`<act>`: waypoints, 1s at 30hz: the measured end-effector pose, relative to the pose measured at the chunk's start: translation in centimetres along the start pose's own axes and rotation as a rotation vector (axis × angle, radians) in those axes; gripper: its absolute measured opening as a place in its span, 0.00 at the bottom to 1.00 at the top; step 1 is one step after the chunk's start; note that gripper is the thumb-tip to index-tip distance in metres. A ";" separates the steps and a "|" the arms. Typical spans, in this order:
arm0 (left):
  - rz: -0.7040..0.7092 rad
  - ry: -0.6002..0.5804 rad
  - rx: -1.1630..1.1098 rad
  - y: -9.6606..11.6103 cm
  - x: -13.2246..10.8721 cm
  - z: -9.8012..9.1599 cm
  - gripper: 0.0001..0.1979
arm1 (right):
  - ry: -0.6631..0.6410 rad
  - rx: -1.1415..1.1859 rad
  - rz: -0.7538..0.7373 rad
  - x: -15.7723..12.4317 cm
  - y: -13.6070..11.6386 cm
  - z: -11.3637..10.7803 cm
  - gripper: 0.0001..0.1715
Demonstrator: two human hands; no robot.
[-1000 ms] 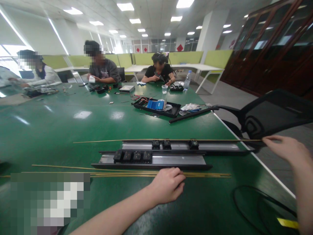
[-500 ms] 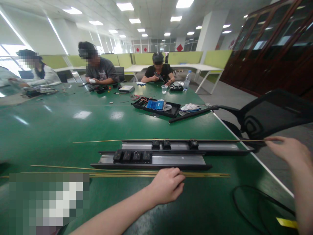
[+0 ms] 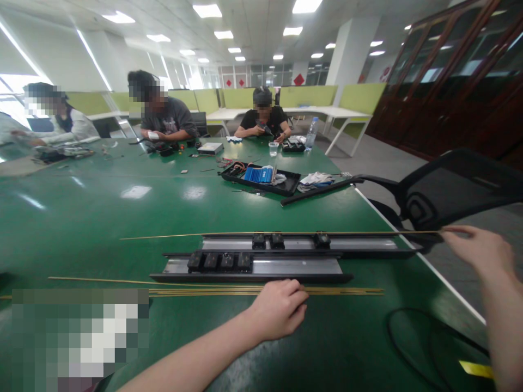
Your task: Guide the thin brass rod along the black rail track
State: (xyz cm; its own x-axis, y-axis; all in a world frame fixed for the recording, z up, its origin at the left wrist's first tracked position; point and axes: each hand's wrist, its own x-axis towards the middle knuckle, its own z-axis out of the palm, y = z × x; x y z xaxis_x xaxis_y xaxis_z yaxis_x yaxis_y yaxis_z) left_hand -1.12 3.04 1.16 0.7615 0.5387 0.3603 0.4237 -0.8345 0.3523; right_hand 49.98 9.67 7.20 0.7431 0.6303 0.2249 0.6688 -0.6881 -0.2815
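Note:
Two long black-and-silver rails lie side by side on the green table (image 3: 102, 218): the near rail (image 3: 253, 268) and the far rail (image 3: 302, 245), each carrying small black blocks. My left hand (image 3: 278, 310) rests curled on the table, fingers closed over a bundle of thin brass rods (image 3: 196, 291) just in front of the near rail. My right hand (image 3: 478, 250) is off the table's right edge, pinching the right end of a single long brass rod (image 3: 265, 234) that runs along the far rail's back edge.
A black mesh chair (image 3: 449, 190) stands just beyond the right table edge. A black tray (image 3: 261, 179) with blue parts and a black bar (image 3: 318, 190) sit mid-table. Three other people work at the far end. A black cable loop (image 3: 425, 343) lies at near right.
Nothing on the table has moved. My right hand has drifted very slightly right with the rod end; the view has shifted a little.

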 end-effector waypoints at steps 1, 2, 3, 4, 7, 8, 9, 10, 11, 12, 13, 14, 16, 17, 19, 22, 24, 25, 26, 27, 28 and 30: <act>-0.002 -0.005 0.003 0.0 0.0 0.0 0.10 | 0.001 0.010 0.002 0.1 0.1 0.1 0.25; -0.004 -0.010 0.007 0.0 0.0 0.0 0.10 | 0.003 0.019 0.007 0.1 0.2 0.2 0.25; -0.007 -0.014 0.011 0.0 0.0 0.1 0.10 | 0.003 0.027 0.011 0.1 0.3 0.2 0.25; -0.007 -0.017 0.014 0.0 0.0 0.1 0.10 | 0.005 0.033 0.015 0.0 0.3 0.2 0.25; -0.005 -0.020 0.012 0.0 0.0 0.1 0.10 | 0.004 0.025 0.038 -0.2 0.3 0.0 0.27; -0.005 -0.020 0.011 -0.1 0.0 0.1 0.10 | -0.001 0.020 0.049 -0.2 0.2 -0.1 0.27; -0.005 -0.019 0.009 -0.1 0.0 0.1 0.10 | -0.006 0.018 0.057 -0.3 0.2 -0.2 0.28; -0.006 -0.017 0.008 0.0 0.0 0.1 0.10 | -0.007 0.020 0.068 -0.4 0.1 -0.3 0.28; -0.006 -0.015 0.008 0.0 -0.1 0.1 0.10 | -0.005 0.026 0.078 -0.4 0.1 -0.4 0.28; -0.006 -0.012 0.007 0.0 -0.1 0.1 0.10 | -0.001 0.033 0.088 -0.4 0.1 -0.4 0.28; -0.006 -0.012 0.005 -0.1 -0.1 0.1 0.10 | 0.005 0.040 0.098 -0.4 0.1 -0.4 0.28; -0.004 -0.011 0.002 -0.1 -0.1 0.2 0.10 | 0.012 0.045 0.106 -0.4 0.1 -0.3 0.27; -0.002 -0.012 -0.003 -0.1 -0.2 0.3 0.10 | 0.026 0.054 0.127 -0.3 0.3 -0.1 0.26; 0.000 -0.011 -0.003 -0.2 -0.2 0.3 0.10 | 0.037 0.063 0.133 -0.2 0.3 0.0 0.26; 0.000 -0.007 -0.002 -0.2 -0.2 0.4 0.10 | 0.056 0.087 0.137 0.0 0.5 0.3 0.26; -0.001 -0.004 -0.001 -0.3 -0.3 0.4 0.10 | 0.062 0.115 0.135 0.1 0.6 0.5 0.25; -0.001 -0.005 0.002 -0.3 -0.3 0.4 0.10 | 0.052 0.127 0.147 0.0 0.4 0.3 0.24; 0.000 -0.006 0.003 -0.2 -0.2 0.3 0.10 | 0.049 0.136 0.155 -0.1 0.3 0.2 0.24; 0.001 -0.007 0.004 -0.2 -0.2 0.3 0.10 | 0.043 0.148 0.165 -0.2 0.1 0.0 0.24; 0.001 -0.008 0.003 -0.2 -0.2 0.2 0.10 | 0.032 0.163 0.178 -0.4 0.0 -0.1 0.24; 0.001 -0.008 0.003 -0.1 -0.2 0.2 0.10 | 0.019 0.180 0.191 -0.6 -0.2 -0.3 0.24; 0.002 -0.006 0.002 -0.1 -0.1 0.1 0.10 | -0.005 0.213 0.202 -1.0 -0.5 -0.6 0.25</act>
State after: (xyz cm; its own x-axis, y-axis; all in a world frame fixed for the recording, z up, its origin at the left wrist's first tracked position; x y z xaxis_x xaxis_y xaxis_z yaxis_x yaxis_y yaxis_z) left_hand -1.20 3.03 0.97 0.7649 0.5368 0.3560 0.4235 -0.8355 0.3501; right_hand 48.95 9.18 7.73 0.8604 0.4899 0.1402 0.4868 -0.7091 -0.5101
